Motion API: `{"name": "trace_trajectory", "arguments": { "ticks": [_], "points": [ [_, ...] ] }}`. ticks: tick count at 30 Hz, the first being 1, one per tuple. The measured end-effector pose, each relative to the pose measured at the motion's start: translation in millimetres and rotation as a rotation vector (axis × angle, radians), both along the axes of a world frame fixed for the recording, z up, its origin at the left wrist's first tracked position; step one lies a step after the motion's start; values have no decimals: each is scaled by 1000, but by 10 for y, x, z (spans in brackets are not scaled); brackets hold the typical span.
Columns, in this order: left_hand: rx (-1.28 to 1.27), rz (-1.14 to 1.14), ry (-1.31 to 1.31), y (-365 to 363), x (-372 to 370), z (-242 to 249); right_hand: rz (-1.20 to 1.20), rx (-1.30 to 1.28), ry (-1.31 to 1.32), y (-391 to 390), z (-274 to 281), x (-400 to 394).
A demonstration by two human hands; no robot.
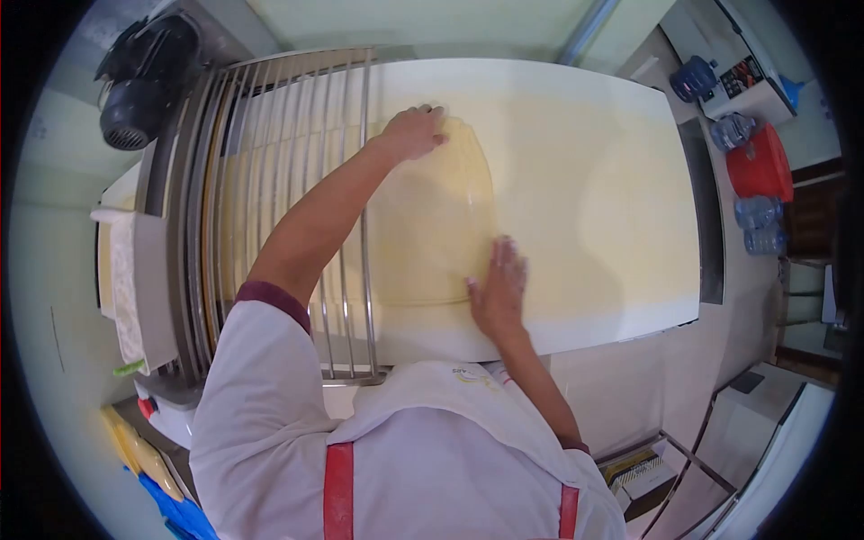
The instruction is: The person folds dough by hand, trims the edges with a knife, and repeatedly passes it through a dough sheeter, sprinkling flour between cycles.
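Note:
A thin, pale yellow sheet of dough (423,229) lies on the conveyor belt (594,198), its rounded end towards the right and its left part under a metal bar guard (367,216). My left hand (417,132) reaches over the guard and rests at the sheet's far edge, thumb apart from the bent fingers. At the near right corner of the sheet, my right hand (499,288) touches or hovers over the edge. Its fingers stretch out, slightly blurred, and the thumb stands away from them. Neither palm shows.
A dark motor (148,81) sits at the machine's upper left. Beside the rollers is a white box-like tray (144,288). On the right, a red bucket (760,164) and several water bottles (758,212) stand near the wall. A metal-framed rack (661,468) is at lower right.

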State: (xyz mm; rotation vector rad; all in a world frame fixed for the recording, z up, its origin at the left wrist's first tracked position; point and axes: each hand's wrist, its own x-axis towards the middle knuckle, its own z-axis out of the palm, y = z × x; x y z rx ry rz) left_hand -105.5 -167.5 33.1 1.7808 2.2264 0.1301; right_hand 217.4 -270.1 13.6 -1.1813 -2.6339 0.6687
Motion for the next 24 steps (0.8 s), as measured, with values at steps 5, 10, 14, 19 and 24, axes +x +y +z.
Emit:
{"name": "trace_trajectory", "arguments": {
  "ticks": [5, 10, 14, 19, 24],
  "points": [
    [-53, -101, -153, 778, 330, -17, -440, -567, 835, 344, -107, 361],
    [-6, -152, -183, 1527, 1061, -236, -888, -1211, 1152, 513, 176, 824],
    [66, -11, -266, 1835, 1857, -217, -987, -892, 1136, 722, 128, 1071],
    [550, 145, -728, 2092, 2186, 624, -750, -439, 1220, 1020, 849, 1354],
    [1047, 448, -1273, 1881, 1524, 1338, -352, -217, 1100, 707, 1689, 1095]
  ]
}}
